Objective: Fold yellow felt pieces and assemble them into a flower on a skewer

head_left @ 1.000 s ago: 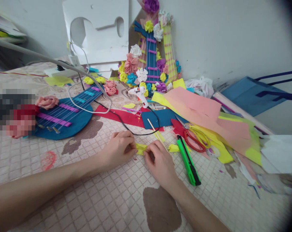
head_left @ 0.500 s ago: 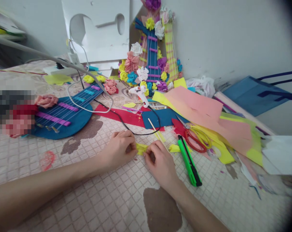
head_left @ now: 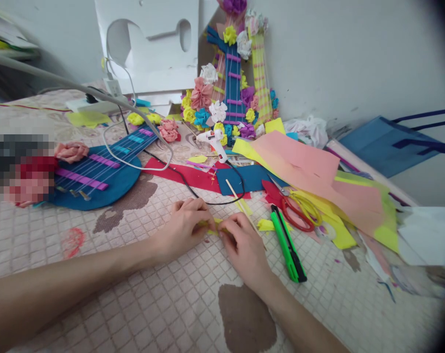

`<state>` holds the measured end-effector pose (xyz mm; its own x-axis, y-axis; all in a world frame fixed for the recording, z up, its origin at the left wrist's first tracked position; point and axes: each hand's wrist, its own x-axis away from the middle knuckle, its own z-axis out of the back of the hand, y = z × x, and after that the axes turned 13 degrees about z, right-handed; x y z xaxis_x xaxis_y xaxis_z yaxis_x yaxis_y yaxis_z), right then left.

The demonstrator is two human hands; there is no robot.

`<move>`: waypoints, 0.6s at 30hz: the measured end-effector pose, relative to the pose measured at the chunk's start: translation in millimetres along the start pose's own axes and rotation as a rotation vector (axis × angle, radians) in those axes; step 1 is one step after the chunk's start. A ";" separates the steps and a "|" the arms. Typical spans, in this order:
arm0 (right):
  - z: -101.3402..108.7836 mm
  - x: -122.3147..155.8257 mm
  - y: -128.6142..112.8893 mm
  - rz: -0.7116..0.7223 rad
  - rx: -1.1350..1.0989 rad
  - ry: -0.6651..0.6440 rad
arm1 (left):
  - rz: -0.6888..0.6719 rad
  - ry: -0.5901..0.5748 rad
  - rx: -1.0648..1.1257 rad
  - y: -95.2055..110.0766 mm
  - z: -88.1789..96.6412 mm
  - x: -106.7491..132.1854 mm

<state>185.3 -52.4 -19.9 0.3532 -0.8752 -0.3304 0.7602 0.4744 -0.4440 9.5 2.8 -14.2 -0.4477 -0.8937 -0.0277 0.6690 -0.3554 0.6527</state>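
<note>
My left hand and my right hand meet low on the checked table cover. Both pinch a small yellow paper piece between fingertips; only a sliver of it shows between the hands. A thin wooden stick lies just beyond my right hand. A green utility knife rests right of that hand, and red-handled scissors lie behind the knife.
A blue paper guitar lies at left under a white cable. A flower-covered paper guitar leans on the wall. A white glue gun, coloured paper sheets and a blue bag lie behind and right.
My hands have closed in on each other, and the yellow paper between them now shows much less. Nothing else has moved.
</note>
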 end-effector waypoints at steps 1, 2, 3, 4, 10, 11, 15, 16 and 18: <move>0.8 -0.2 -0.5 -0.005 0.004 0.001 | 0.005 0.001 -0.018 -0.2 0.4 -0.3; 1.3 -0.3 -0.8 -0.011 0.008 0.005 | 0.011 0.005 -0.037 -0.8 0.7 -0.7; 1.7 -0.2 -0.9 -0.015 0.010 0.008 | 0.013 0.009 -0.055 -1.7 1.0 -1.2; 1.9 -0.1 -0.8 -0.016 0.012 0.010 | 0.011 0.013 -0.070 -2.7 1.2 -1.6; -1.2 0.5 0.9 -0.013 0.013 0.032 | 0.018 0.025 -0.080 -4.0 1.5 -2.4; -1.9 0.5 1.1 -0.025 0.013 0.057 | 0.035 0.033 -0.065 -3.4 1.4 -2.2; -2.9 1.5 2.1 -0.028 0.017 0.091 | 0.042 0.060 -0.001 -1.8 1.6 -1.1; -2.6 1.9 2.4 -0.017 0.016 0.066 | 0.032 0.052 0.000 -1.8 1.9 -0.9; -1.6 2.9 3.0 -0.008 0.012 0.026 | 0.023 0.025 -0.022 -2.2 2.7 -0.9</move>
<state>187.7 -53.4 -23.5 0.3331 -0.8762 -0.3483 0.7693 0.4661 -0.4370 6.9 5.1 -13.5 -0.4172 -0.9083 -0.0314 0.6923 -0.3400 0.6365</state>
